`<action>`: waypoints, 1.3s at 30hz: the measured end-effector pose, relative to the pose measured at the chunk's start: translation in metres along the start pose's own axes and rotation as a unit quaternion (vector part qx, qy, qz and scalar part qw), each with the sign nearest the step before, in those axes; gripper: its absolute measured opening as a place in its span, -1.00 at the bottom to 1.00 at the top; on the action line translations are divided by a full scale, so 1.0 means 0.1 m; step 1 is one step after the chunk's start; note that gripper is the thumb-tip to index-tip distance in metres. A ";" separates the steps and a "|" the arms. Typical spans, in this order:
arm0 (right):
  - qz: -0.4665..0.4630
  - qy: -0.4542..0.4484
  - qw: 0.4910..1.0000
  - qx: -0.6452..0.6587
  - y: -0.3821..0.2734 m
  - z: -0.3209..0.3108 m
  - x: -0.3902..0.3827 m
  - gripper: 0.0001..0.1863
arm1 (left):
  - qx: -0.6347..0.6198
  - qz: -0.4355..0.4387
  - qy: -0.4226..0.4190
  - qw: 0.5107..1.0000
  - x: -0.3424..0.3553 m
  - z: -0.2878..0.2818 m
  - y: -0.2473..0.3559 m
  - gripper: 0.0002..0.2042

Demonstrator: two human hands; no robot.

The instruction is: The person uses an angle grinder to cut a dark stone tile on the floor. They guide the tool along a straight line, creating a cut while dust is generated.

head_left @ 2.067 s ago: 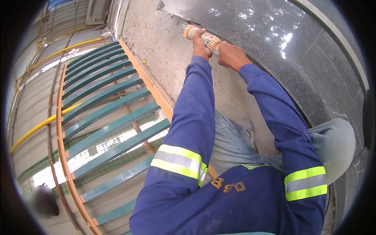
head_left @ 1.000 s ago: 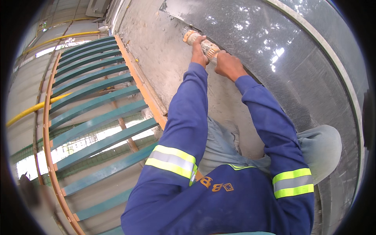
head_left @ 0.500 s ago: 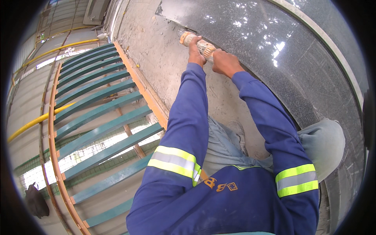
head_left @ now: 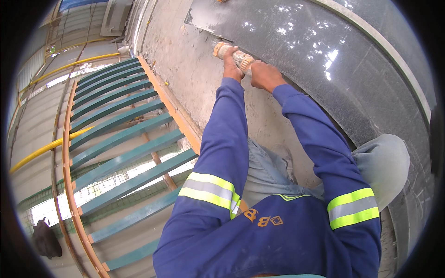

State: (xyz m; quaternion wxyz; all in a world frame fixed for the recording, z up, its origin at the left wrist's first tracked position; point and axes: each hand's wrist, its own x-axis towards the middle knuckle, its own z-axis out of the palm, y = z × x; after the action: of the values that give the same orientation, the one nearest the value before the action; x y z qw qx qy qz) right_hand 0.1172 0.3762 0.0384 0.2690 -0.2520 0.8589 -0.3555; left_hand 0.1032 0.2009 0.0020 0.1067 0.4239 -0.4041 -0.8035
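Observation:
Both my hands are closed on a dusty angle grinder point(head_left: 241, 59), a pale, round-bodied tool with orange parts. My left hand point(head_left: 232, 66) wraps the body near its front end. My right hand point(head_left: 267, 76) grips the rear end, lower and to the right. The tool lies along the near left edge of a dark polished stone slab point(head_left: 306, 51). Its disc cannot be made out from here, nor whether it touches the slab. Dust dulls parts of the slab, and bright light reflects in it.
On the left lies a long rack point(head_left: 125, 125) with orange side rails and teal slats. Dusty concrete floor point(head_left: 185, 69) runs between rack and slab. My bent knee point(head_left: 382, 167) is beside the slab. A yellow pipe point(head_left: 41, 150) and a black bag point(head_left: 46, 238) are farther left.
The whole view has shifted slightly, with the rack appearing a little lower. A small orange thing now shows at the top edge. Both hands keep their grip on the grinder.

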 end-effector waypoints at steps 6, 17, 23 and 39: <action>-0.003 -0.004 1.000 -0.007 0.01 -0.11 -0.21 -0.66 | -0.006 -0.006 0.001 1.000 -0.16 0.05 -0.05 -0.67; -0.015 0.007 1.000 -0.020 0.05 -0.06 -0.26 -0.66 | 0.019 -0.001 0.006 1.000 -0.20 0.00 -0.13 -0.67; -0.020 0.028 0.999 -0.026 0.09 0.00 -0.13 -0.54 | -0.012 -0.003 -0.047 0.999 -0.25 0.08 -0.10 -0.69; -0.030 0.010 0.999 -0.031 0.24 0.22 0.12 -0.55 | -0.004 0.005 0.001 1.000 -0.19 0.04 -0.14 -0.67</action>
State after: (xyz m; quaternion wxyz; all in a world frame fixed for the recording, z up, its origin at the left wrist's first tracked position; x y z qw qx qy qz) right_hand 0.1169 0.3733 0.0045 0.2422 -0.2822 0.8641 -0.3393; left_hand 0.1146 0.2220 0.0044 0.1130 0.4225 -0.4031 -0.8039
